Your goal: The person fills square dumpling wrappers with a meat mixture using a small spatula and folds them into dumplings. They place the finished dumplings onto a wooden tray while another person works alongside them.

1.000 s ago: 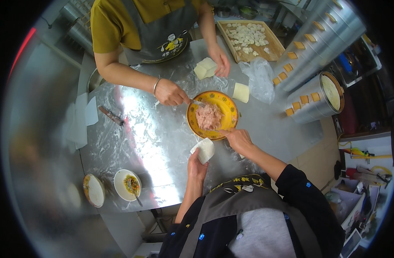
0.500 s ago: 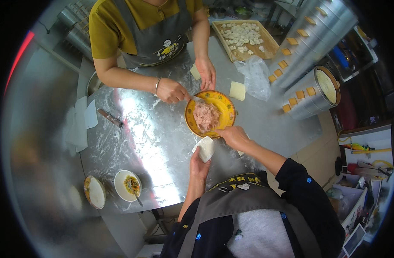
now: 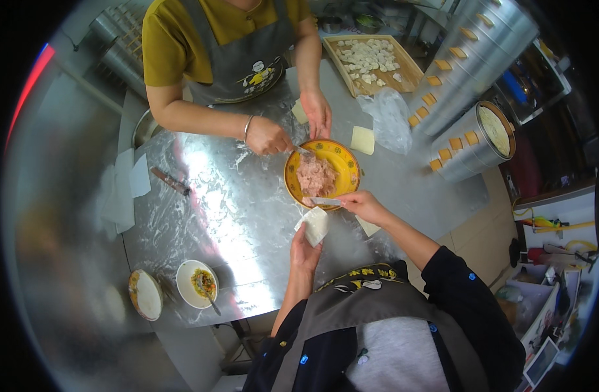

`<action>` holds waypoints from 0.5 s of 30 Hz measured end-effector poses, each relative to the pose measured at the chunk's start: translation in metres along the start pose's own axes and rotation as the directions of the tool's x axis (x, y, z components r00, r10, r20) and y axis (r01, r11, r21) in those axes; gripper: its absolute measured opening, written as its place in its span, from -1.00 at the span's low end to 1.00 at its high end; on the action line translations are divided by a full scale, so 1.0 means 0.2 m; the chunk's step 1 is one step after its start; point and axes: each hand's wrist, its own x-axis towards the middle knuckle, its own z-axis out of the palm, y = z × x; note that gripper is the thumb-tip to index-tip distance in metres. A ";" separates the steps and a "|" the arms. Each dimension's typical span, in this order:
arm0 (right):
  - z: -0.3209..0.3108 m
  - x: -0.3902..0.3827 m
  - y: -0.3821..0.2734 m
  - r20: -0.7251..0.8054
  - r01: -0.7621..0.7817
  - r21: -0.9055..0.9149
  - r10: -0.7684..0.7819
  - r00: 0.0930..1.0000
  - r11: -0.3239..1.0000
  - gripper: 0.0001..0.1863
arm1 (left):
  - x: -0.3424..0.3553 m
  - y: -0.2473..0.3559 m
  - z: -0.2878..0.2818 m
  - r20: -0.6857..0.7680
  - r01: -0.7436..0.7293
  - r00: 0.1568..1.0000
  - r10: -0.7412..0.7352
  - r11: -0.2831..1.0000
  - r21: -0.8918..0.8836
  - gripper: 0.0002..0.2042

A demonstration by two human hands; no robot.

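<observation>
My left hand holds a pale square dough wrapper just on my side of the yellow bowl. A flat, light-coloured spreading blade is pinched in my right hand. It lies across the bowl's near rim, with a bit of pink filling at its tip, close above the wrapper. The patterned yellow bowl holds a mound of pink minced meat. Across the table a co-worker's hand dips a similar blade into the meat; their other hand is at the bowl's far side.
More square wrappers lie around the bowl. A wooden tray of dumplings, a plastic bag and metal steamers stand at far right. At left are a knife-like tool, a white bowl with a spoon, and another bowl.
My right hand has drawn the blade up from the meat to the bowl's near rim, and its flat length now shows. My left hand stays nearly still with the wrapper.
</observation>
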 end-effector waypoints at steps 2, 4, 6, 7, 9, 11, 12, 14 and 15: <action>-0.07 0.00 -0.26 0.132 -0.419 0.345 0.399 0.907 0.840 -0.67 | -0.06 0.05 0.00 -0.043 -0.032 0.999 0.032 0.999 -0.012 -0.65; -0.16 -0.04 -0.46 0.223 -0.584 0.510 0.558 0.799 0.632 -0.66 | -0.08 0.07 0.03 -0.028 -0.055 0.998 0.055 0.998 -0.020 -0.65; -0.16 -0.10 -0.54 0.223 -0.567 0.583 0.557 0.800 0.582 -0.65 | -0.10 0.09 0.06 0.013 -0.102 0.995 0.103 0.994 -0.041 -0.64; -0.16 -0.12 -0.57 0.228 -0.574 0.591 0.564 0.793 0.567 -0.66 | -0.09 0.11 0.08 0.034 -0.114 0.993 0.116 0.992 -0.055 -0.64; -0.15 -0.16 -0.61 0.240 -0.585 0.607 0.578 0.780 0.538 -0.67 | -0.08 0.12 0.15 0.053 -0.132 0.989 0.135 0.989 -0.064 -0.63; -0.13 -0.19 -0.62 0.226 -0.560 0.630 0.562 0.795 0.538 -0.66 | -0.07 0.13 0.18 0.063 -0.148 0.986 0.152 0.986 -0.074 -0.63; -0.13 -0.20 -0.62 0.216 -0.544 0.644 0.554 0.804 0.538 -0.66 | -0.05 0.13 0.19 0.066 -0.152 0.985 0.157 0.986 -0.076 -0.63; -0.11 -0.19 -0.60 0.021 -0.487 0.505 0.554 0.832 0.712 -0.67 | -0.05 0.13 0.18 0.050 -0.153 0.986 0.157 0.985 -0.081 -0.63; -0.10 -0.17 -0.59 -0.074 -0.460 0.419 0.535 0.842 0.783 -0.67 | -0.06 0.14 0.16 0.032 -0.150 0.988 0.154 0.985 -0.085 -0.64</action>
